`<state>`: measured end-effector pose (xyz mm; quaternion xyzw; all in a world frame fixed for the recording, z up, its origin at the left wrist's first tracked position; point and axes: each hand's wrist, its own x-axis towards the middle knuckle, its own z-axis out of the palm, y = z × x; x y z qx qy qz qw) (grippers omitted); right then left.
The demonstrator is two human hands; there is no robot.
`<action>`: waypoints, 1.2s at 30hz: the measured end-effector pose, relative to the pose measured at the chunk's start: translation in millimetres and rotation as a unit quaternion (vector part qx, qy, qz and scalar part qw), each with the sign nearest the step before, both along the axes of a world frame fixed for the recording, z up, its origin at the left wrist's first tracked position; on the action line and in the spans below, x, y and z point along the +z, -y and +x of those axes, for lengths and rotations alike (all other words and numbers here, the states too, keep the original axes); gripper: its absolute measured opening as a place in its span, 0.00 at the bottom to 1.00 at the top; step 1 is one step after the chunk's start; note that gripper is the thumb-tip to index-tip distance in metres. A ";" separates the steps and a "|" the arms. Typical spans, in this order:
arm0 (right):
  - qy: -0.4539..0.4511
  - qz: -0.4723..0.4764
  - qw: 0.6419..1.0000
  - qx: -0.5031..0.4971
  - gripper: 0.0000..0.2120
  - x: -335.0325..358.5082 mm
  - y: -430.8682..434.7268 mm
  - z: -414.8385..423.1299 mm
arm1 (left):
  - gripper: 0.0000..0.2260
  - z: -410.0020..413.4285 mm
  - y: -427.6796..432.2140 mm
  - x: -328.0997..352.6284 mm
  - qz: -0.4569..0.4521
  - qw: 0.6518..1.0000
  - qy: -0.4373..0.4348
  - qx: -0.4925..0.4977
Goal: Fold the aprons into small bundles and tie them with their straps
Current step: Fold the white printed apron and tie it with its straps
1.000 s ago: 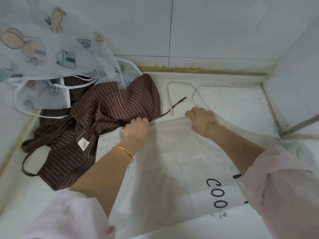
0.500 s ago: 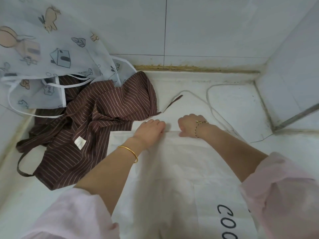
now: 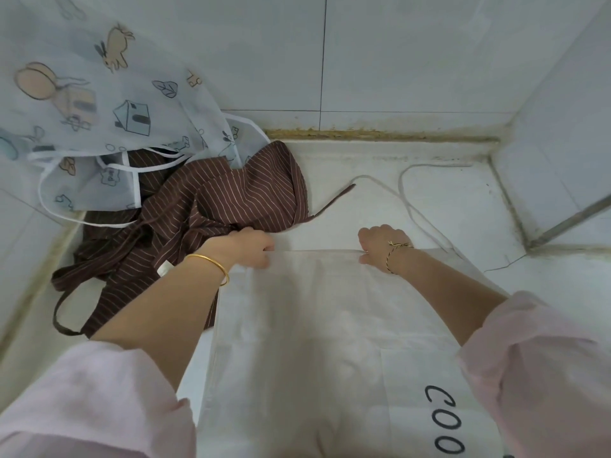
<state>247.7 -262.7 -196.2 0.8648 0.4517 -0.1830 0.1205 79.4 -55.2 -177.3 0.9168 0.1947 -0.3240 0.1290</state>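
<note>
A white apron point(image 3: 324, 325) with black letters lies spread flat on the white counter in front of me. My left hand point(image 3: 246, 247) grips its far edge at the left corner. My right hand point(image 3: 383, 244) grips the same edge further right, fingers curled over the fold. Its white strap point(image 3: 413, 206) loops away toward the back wall. A brown striped apron point(image 3: 198, 213) lies crumpled to the left, touching my left hand. A pale printed apron point(image 3: 99, 104) with cartoon animals is heaped over it at the far left.
White tiled walls close the counter point(image 3: 463, 200) at the back and right, with a stained seam along the base. A metal rail point(image 3: 568, 219) runs along the right side. A brown strap loop point(image 3: 62, 312) trails near the left edge.
My hands were close together at the apron's far edge; they have spread apart along it, the left toward the brown apron, the right further right.
</note>
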 end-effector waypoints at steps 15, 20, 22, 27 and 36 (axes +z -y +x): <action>0.039 0.125 0.977 -0.169 0.16 -13.5 88.9 -66.7 | 0.21 40.6 142.3 -12.7 0.020 0.964 0.204 -0.168; -0.067 0.229 0.946 -0.220 0.20 2.1 143.1 -67.0 | 0.29 60.1 158.8 -18.9 0.066 0.984 0.082 -0.145; -0.060 0.259 0.929 -0.258 0.18 10.1 170.4 -68.0 | 0.32 67.1 156.2 -12.9 0.125 0.984 0.031 -0.124; -0.040 0.314 0.886 -0.338 0.14 27.2 218.0 -59.2 | 0.27 84.1 186.2 5.6 0.163 0.984 0.006 -0.077; -0.042 0.286 0.827 -0.481 0.24 49.2 321.2 -25.5 | 0.14 137.8 352.5 24.5 -0.048 0.982 0.116 -0.139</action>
